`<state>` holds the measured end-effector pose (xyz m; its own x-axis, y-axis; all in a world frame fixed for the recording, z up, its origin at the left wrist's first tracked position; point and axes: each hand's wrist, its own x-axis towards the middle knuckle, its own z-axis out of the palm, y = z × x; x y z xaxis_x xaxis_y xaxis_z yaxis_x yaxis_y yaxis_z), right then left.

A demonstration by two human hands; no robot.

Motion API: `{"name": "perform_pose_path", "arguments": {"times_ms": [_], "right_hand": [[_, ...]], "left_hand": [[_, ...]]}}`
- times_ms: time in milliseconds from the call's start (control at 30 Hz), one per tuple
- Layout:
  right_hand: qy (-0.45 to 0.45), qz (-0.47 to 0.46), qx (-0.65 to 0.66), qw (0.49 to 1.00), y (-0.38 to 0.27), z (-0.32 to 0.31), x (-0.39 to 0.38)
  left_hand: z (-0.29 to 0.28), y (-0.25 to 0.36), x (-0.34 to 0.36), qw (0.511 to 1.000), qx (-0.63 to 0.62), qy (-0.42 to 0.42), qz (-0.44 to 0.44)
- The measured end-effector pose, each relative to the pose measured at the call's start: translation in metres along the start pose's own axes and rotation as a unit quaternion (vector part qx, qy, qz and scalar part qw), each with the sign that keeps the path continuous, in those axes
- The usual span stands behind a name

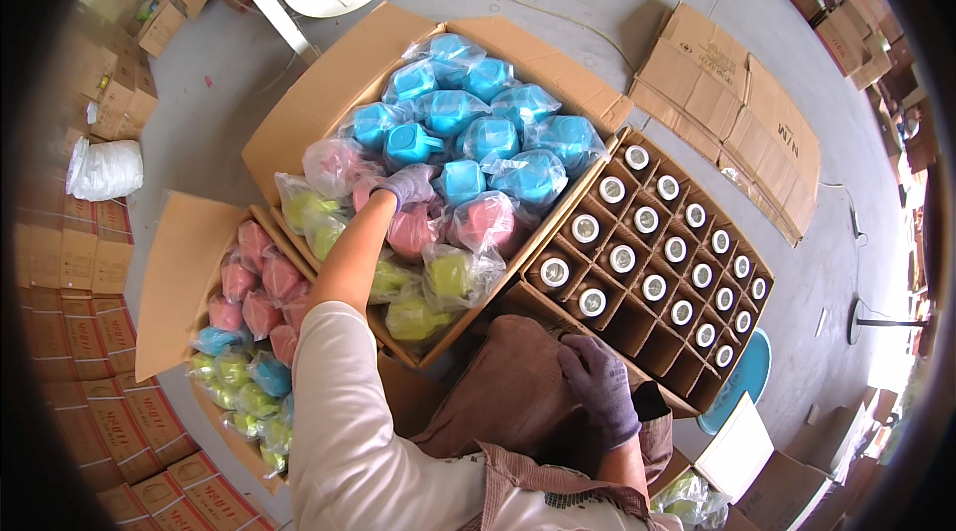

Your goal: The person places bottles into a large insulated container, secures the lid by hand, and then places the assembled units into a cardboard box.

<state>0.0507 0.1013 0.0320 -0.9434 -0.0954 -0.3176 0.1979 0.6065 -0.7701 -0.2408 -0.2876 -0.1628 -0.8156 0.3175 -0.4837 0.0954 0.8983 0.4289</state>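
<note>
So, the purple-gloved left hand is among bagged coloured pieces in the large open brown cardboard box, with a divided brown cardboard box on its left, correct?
Wrong side: the head view shows the divided cardboard box right of the large open cardboard box. The left hand is indeed among bagged coloured pieces.

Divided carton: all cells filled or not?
Not all filled: white-rimmed round pieces sit in most cells of the divided carton, but several cells nearest the right hand look empty.
</note>
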Motion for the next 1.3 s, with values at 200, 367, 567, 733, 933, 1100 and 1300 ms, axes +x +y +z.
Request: {"name": "perform_pose_path", "arguments": {"times_ms": [200, 367, 567, 733, 933, 1100, 1300], "right_hand": [[0.005, -0.008, 0.013, 1.000, -0.004, 0.004, 0.004], [-0.002, -0.019, 0.007, 1.000, 0.000, 0.004, 0.005], [0.003, -0.023, 0.006, 1.000, 0.001, 0.005, 0.006], [-0.003, -0.031, 0.004, 1.000, -0.004, 0.008, 0.006], [0.000, -0.039, 0.028, 0.999, -0.003, 0.002, 0.003], [0.104, -0.004, 0.100, 0.990, 0.009, 0.001, 0.003], [0.009, 0.042, 0.542, 0.839, -0.020, -0.007, -0.014]], "left_hand": [[-0.018, 0.045, -0.003, 0.986, -0.024, -0.132, -0.098], [-0.034, 0.046, -0.012, 0.886, -0.379, -0.200, -0.177], [-0.064, 0.070, -0.050, 0.836, -0.520, -0.158, -0.074], [-0.004, 0.040, -0.039, 0.957, -0.286, 0.033, 0.036], [-0.020, 0.075, -0.046, 0.975, -0.156, 0.155, 0.002], [-0.064, 0.090, -0.081, 0.875, -0.400, 0.246, 0.121], [-0.107, 0.215, -0.232, 0.827, -0.398, 0.306, 0.252]]}}
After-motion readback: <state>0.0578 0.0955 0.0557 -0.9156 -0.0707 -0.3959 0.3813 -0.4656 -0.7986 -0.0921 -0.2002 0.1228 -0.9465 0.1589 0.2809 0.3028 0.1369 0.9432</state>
